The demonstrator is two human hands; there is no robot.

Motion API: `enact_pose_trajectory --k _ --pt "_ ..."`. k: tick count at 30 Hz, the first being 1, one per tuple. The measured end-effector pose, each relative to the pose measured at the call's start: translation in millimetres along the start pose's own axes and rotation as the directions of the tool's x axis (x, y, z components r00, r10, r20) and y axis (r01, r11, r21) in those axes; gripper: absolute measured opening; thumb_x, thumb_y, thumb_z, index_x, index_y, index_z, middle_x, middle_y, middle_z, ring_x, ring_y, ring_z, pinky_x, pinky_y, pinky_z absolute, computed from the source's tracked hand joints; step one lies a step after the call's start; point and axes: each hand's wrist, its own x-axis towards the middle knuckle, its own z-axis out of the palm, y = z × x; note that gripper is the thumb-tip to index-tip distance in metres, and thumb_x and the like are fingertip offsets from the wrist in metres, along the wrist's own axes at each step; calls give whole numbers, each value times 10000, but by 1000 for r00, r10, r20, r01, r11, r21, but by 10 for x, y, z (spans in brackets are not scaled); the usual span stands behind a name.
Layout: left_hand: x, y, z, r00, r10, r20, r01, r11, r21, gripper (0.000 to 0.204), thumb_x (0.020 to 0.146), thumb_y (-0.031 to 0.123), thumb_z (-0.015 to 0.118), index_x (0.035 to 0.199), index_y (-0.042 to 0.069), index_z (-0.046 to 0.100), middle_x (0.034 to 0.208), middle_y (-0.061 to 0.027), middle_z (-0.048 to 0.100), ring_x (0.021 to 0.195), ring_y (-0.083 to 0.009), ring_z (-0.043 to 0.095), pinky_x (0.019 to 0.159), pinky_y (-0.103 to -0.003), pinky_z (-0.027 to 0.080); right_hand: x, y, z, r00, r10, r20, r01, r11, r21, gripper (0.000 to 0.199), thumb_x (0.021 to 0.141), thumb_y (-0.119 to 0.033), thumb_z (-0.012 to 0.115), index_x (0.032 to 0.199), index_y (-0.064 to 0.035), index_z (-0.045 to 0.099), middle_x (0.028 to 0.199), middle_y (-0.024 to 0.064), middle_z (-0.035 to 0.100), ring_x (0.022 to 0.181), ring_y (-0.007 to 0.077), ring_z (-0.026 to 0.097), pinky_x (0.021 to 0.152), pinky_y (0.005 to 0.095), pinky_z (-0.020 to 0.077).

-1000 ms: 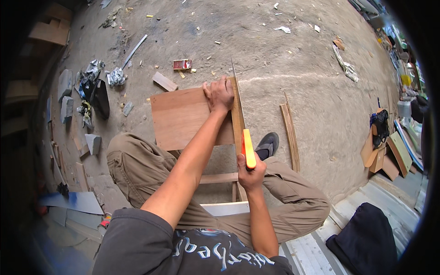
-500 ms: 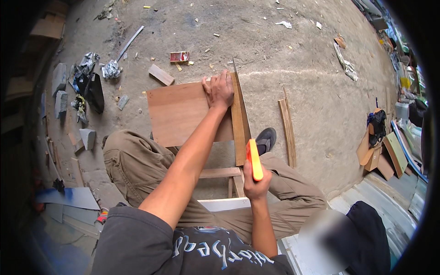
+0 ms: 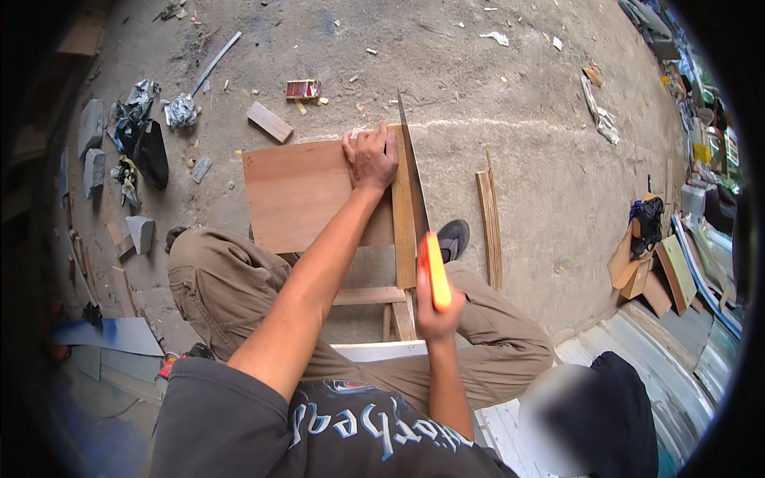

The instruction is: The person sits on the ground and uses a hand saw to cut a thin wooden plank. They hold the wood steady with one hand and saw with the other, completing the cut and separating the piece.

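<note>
Sawing a plywood board (image 3: 307,195) resting on a wooden stool (image 3: 374,296) over the floor. Left hand (image 3: 370,155) pressing flat, open, on the board's far edge; right hand (image 3: 434,307) gripping closed around the orange-handled saw (image 3: 422,231). Probably calling next for steady strokes along the cut, board kept pinned.

Most of the saw handle (image 3: 434,271) is swallowed by the right hand (image 3: 434,315), so the grip shape can't be made out. Below that hand, a patch is blurred. The board (image 3: 315,191) is partly covered under the left hand (image 3: 370,155).

A small red box (image 3: 304,88), perhaps a matchbox, lies on the floor.
</note>
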Motion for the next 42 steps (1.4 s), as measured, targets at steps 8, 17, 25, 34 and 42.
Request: enact_pose_trajectory --k 8,17,25,34,42 --pt "71 11 48 999 35 -41 -37 998 -45 362 977 302 511 1197 76 687 915 -90 709 965 -218 613 1107 -503 232 211 23 137 995 -102 2 102 995 4 187 911 -92 673 772 22 621 542 43 507 485 87 468 467 283 392" --pt "469 28 86 998 56 28 -57 998 37 365 950 351 550 1188 130 715 944 -85 691 1000 -236 592 1066 -496 282 198 -6 -99 977 215 -4 -210 957 202 341 964 -147 622 657 -28 534 535 -21 475 468 60 413 434 264 317" --pt "31 -40 97 986 161 -33 -161 987 9 378 981 312 497 1216 89 691 975 -88 685 1051 -245 582 1087 -488 272 -259 19 -44 999 37 7 -37 997 65 189 908 -112 680 763 0 631 544 81 557 456 149 541 472 306 423" --pt "-202 262 115 986 -83 147 83 997 3 558 1033 307 315 1488 -10 372 1598 -126 309 1523 -299 133 1217 -535 -33 -327 63 122 996 -50 -71 57 994 89 233 898 -119 699 717 -14 596 529 105 542 425 199 542 451 329 417" --pt "-269 277 145 997 -41 64 38 998 45 551 1031 312 309 1486 17 401 1559 -93 391 1494 -264 239 1208 -540 -40 -67 -105 -288 986 158 43 -163 974 158 248 943 -190 669 814 20 644 574 13 528 540 74 466 505 278 384"
